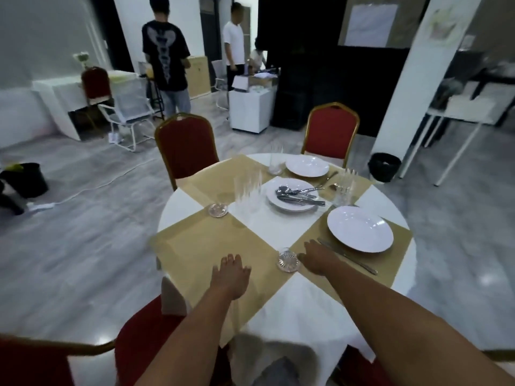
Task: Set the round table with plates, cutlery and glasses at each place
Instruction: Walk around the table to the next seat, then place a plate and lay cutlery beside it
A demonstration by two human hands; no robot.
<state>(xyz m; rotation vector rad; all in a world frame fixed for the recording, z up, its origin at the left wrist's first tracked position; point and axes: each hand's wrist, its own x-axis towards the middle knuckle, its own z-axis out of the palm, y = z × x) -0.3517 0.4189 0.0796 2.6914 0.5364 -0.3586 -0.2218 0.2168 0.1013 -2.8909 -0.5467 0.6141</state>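
Note:
The round table (pixel 278 227) has a white cloth and several gold placemats. My left hand (pixel 230 274) lies flat and empty on the near placemat (pixel 206 246). My right hand (pixel 315 257) rests beside a glass (pixel 287 260) at the mat's corner, touching or nearly touching it. A white plate (pixel 360 228) sits on the right mat with a knife (pixel 348 256) beside it. A centre plate (pixel 292 194) holds loose cutlery (pixel 299 195). Another plate (pixel 307 166) stands at the far place. More glasses (pixel 248 190) stand in the middle, one (pixel 218 209) at the left mat.
Red chairs with gold frames stand at the far left (pixel 186 146), far right (pixel 330 132) and right below me (pixel 145 344). A white pillar (pixel 412 79) and a black bin (pixel 384 167) are at the right. Two people (pixel 167 57) stand in the background.

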